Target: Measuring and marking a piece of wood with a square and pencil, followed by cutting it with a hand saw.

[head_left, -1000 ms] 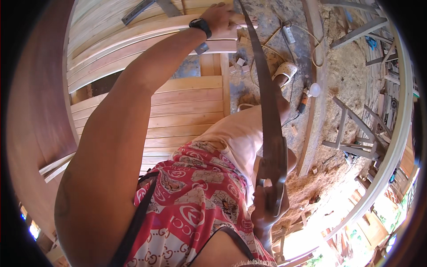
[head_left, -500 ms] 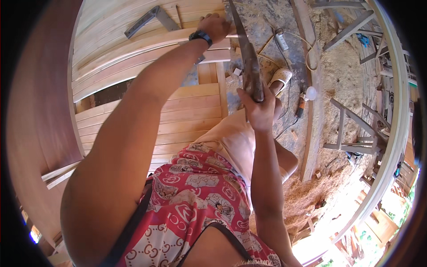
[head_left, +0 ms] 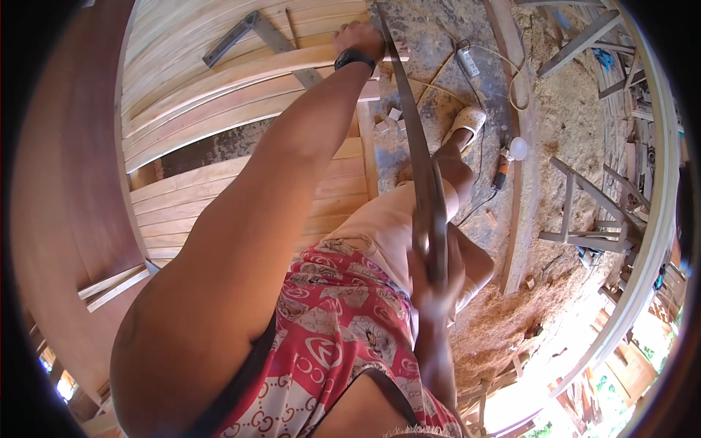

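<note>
**Hand saw at the end of a pale strip**

The right hand (head_left: 436, 281) is wrapped tight around the handle of a long, dark steel hand saw (head_left: 416, 157), whose blade runs up to the pale wooden strip (head_left: 241, 73). The left hand (head_left: 359, 38), with a black wristband, presses flat on that strip near the blade. Whether a cut is started cannot be told; the strip looks whole. No container shows, only sawdust on the concrete floor (head_left: 438, 44) and a metal square (head_left: 252, 29).
</note>
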Tool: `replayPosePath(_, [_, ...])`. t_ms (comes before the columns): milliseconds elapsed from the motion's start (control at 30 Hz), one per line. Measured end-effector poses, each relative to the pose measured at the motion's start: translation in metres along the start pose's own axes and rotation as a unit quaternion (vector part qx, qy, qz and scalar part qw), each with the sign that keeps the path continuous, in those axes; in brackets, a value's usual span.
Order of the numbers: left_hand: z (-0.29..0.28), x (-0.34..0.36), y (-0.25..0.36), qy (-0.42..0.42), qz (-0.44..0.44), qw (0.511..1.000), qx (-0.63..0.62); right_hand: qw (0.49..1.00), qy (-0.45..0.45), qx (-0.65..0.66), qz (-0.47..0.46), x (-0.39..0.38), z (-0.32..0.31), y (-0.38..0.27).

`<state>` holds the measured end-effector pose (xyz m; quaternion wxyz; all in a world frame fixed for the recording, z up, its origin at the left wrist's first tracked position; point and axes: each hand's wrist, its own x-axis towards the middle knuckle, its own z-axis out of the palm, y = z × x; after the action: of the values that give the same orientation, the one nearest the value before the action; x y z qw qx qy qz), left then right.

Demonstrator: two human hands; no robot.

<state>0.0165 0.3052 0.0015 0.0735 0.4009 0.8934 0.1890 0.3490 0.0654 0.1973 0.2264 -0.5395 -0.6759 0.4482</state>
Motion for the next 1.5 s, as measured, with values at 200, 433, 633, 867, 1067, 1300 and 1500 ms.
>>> replayPosePath(200, [0.004, -0.002, -0.007, -0.011, 0.032, 0.999, 0.01, 0.997, 0.049, 0.013, -0.051, -0.071, -0.032, 0.0])
replayPosePath(433, [0.002, 0.0, -0.006, -0.02, 0.017, 1.0, -0.01, 0.997, 0.037, 0.063, -0.04, 0.159, 0.093, 0.025])
replayPosePath(633, [-0.007, -0.002, 0.001, -0.007, -0.005, 0.999, -0.036, 0.999, 0.003, 0.002, 0.034, 0.006, 0.007, 0.007])
replayPosePath(867, [-0.011, -0.005, -0.002, -0.007, 0.004, 0.998, -0.059, 1.0, 0.002, 0.02, 0.023, -0.005, -0.002, -0.014])
replayPosePath(1067, [-0.007, -0.003, -0.002, -0.035, 0.005, 0.999, -0.008, 0.999, 0.024, 0.041, 0.018, 0.162, 0.091, 0.03])
replayPosePath(1300, [-0.003, -0.001, -0.001, 0.001, -0.011, 0.999, -0.041, 0.998, 0.025, -0.045, -0.036, -0.035, -0.02, -0.014])
replayPosePath(1500, [-0.004, 0.0, -0.004, -0.015, 0.028, 0.999, -0.022, 0.996, -0.007, -0.064, 0.06, 0.028, 0.011, -0.01])
